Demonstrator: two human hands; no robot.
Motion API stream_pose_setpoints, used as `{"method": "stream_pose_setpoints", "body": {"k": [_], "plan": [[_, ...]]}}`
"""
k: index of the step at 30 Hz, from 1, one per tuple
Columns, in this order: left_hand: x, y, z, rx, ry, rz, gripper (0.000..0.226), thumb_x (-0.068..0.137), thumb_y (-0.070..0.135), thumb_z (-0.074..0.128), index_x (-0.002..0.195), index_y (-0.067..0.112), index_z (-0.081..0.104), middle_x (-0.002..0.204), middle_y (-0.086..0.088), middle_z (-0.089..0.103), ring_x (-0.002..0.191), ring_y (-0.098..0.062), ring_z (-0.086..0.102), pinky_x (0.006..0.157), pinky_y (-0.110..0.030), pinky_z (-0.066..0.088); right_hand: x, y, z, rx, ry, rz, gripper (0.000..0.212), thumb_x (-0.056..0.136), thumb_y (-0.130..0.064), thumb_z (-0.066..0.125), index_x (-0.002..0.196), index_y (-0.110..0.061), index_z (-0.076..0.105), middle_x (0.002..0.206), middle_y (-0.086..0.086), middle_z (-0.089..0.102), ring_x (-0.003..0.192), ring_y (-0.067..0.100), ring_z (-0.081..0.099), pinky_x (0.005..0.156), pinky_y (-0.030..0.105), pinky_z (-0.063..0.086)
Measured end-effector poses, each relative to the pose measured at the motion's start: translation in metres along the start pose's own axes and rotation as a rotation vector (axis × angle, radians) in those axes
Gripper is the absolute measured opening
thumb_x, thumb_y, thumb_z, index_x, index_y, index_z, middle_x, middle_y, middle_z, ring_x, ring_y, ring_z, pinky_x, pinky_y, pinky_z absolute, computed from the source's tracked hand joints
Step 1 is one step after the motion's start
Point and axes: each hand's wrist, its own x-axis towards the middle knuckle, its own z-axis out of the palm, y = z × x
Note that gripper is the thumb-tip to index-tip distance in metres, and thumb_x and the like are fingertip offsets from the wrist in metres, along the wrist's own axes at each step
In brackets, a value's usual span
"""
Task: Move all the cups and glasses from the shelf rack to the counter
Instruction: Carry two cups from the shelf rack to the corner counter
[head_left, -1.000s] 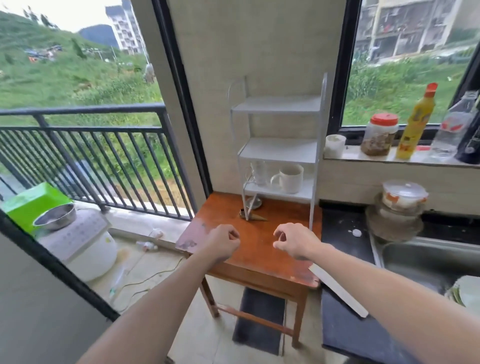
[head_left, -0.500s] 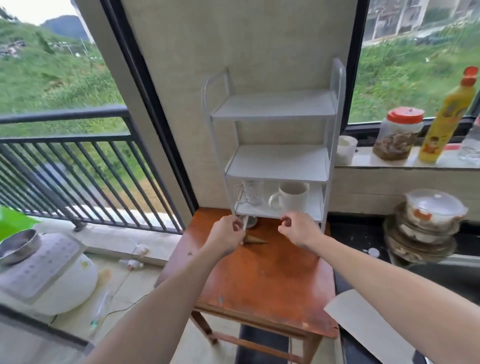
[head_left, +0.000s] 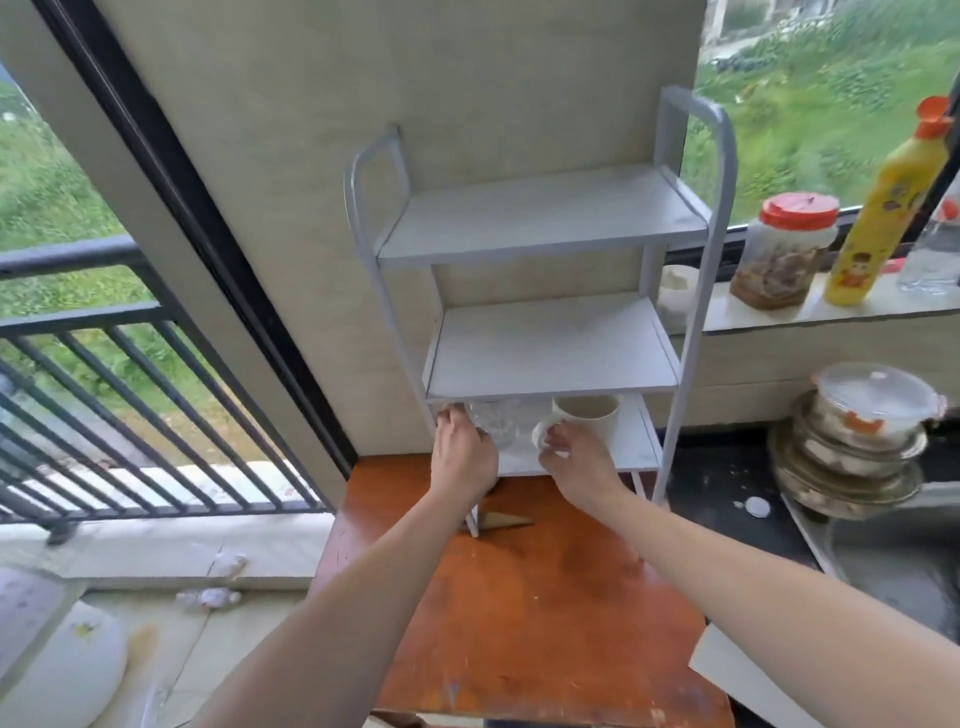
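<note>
A white three-shelf rack (head_left: 545, 348) stands at the back of a wooden table (head_left: 519, 623). Its top two shelves are bare. On the bottom shelf a clear glass cup (head_left: 497, 423) stands on the left and a white mug (head_left: 589, 421) on the right. My left hand (head_left: 462, 457) reaches under the middle shelf, its fingers closed on the glass cup's left side. My right hand (head_left: 579, 465) pinches the white mug's handle. Both cups rest on the shelf. The dark counter (head_left: 727, 478) lies to the right of the table.
A stack of bowls (head_left: 857, 441) sits beside the sink (head_left: 893, 561) at the right. The window sill holds a small white cup (head_left: 675, 291), a jar (head_left: 784, 254) and a yellow bottle (head_left: 883, 208). A brown cone (head_left: 504, 519) lies by the rack's foot. A balcony railing (head_left: 130, 364) is at the left.
The view has moved closer to the rack. Both hands went from above the table up into the bottom shelf and closed on the glass cup and the mug handle.
</note>
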Motion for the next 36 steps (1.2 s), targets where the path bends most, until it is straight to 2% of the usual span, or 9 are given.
{"method": "stream_pose_setpoints", "body": {"k": [7,9,11,14,16,19,25,32,36], "plan": [[0.030,-0.004,0.011,-0.075,0.020,0.027,0.039,0.091,0.004,0.039,0.128,0.002,0.049,0.129,-0.017,0.049,0.117,-0.036,0.048,0.093,-0.038,0.040,0.009,0.007,0.021,0.295,0.107,0.015,0.024,0.090,-0.004,0.053,0.112,-0.009,0.062,0.107,0.004,0.066,0.107,0.021,0.061,0.096,0.033,0.046],[0.035,-0.014,0.014,-0.107,-0.054,0.028,0.032,0.095,0.012,0.038,0.118,0.003,0.058,0.110,-0.015,0.059,0.100,-0.035,0.056,0.079,-0.035,0.045,0.009,0.008,0.022,0.371,0.085,0.010,0.030,0.091,-0.002,0.051,0.118,-0.007,0.061,0.111,0.005,0.065,0.110,0.022,0.060,0.099,0.036,0.045],[0.038,-0.022,0.015,-0.173,-0.112,0.015,0.030,0.098,0.021,0.038,0.103,0.004,0.062,0.084,-0.007,0.059,0.077,-0.029,0.054,0.062,-0.032,0.040,0.008,0.009,0.021,0.362,0.068,0.005,0.030,0.092,-0.004,0.051,0.120,-0.011,0.061,0.115,0.002,0.065,0.110,0.017,0.060,0.094,0.031,0.045],[0.037,-0.025,0.016,-0.268,-0.177,-0.005,0.030,0.099,0.030,0.043,0.109,0.011,0.063,0.096,-0.002,0.059,0.084,-0.020,0.054,0.076,-0.030,0.040,0.002,0.013,0.016,0.374,0.080,0.014,0.021,0.095,-0.014,0.052,0.109,-0.023,0.062,0.111,-0.004,0.066,0.103,0.011,0.059,0.086,0.029,0.045],[0.032,-0.021,0.017,-0.329,-0.230,-0.011,0.031,0.098,0.034,0.045,0.097,0.010,0.065,0.102,-0.006,0.061,0.095,-0.024,0.055,0.088,-0.036,0.045,-0.003,0.015,0.011,0.388,0.101,0.037,0.014,0.095,-0.019,0.054,0.099,-0.031,0.062,0.103,-0.009,0.065,0.096,0.008,0.059,0.080,0.026,0.047],[0.019,-0.015,0.018,-0.386,-0.275,-0.037,0.035,0.097,0.034,0.048,0.076,0.011,0.064,0.102,-0.010,0.066,0.100,-0.027,0.058,0.095,-0.042,0.045,-0.014,0.017,0.002,0.425,0.114,0.114,0.007,0.095,-0.029,0.056,0.097,-0.026,0.062,0.094,-0.004,0.064,0.087,0.013,0.059,0.066,0.024,0.048],[-0.011,-0.013,0.017,-0.547,-0.335,-0.170,0.035,0.097,0.029,0.048,0.075,0.006,0.062,0.085,-0.011,0.072,0.085,-0.023,0.067,0.074,-0.035,0.049,-0.037,0.022,-0.023,0.389,0.182,0.220,0.019,0.098,-0.030,0.052,0.091,-0.017,0.064,0.077,0.004,0.062,0.075,0.018,0.059,0.064,0.029,0.057],[-0.062,-0.006,0.012,-0.707,-0.299,-0.334,0.029,0.093,0.024,0.048,0.067,0.014,0.055,0.050,0.000,0.057,0.055,-0.019,0.054,0.060,-0.034,0.046,-0.067,0.025,-0.057,0.466,0.151,0.293,0.029,0.096,-0.025,0.055,0.074,-0.008,0.064,0.061,0.002,0.053,0.063,0.018,0.052,0.054,0.028,0.049],[-0.089,-0.010,0.009,-0.713,-0.292,-0.369,0.028,0.086,0.019,0.044,0.057,0.019,0.044,0.051,-0.001,0.046,0.048,-0.018,0.043,0.051,-0.030,0.042,-0.087,0.023,-0.072,0.467,0.126,0.305,0.030,0.091,-0.019,0.057,0.063,-0.011,0.061,0.052,0.000,0.047,0.052,0.017,0.045,0.041,0.025,0.035]]}}
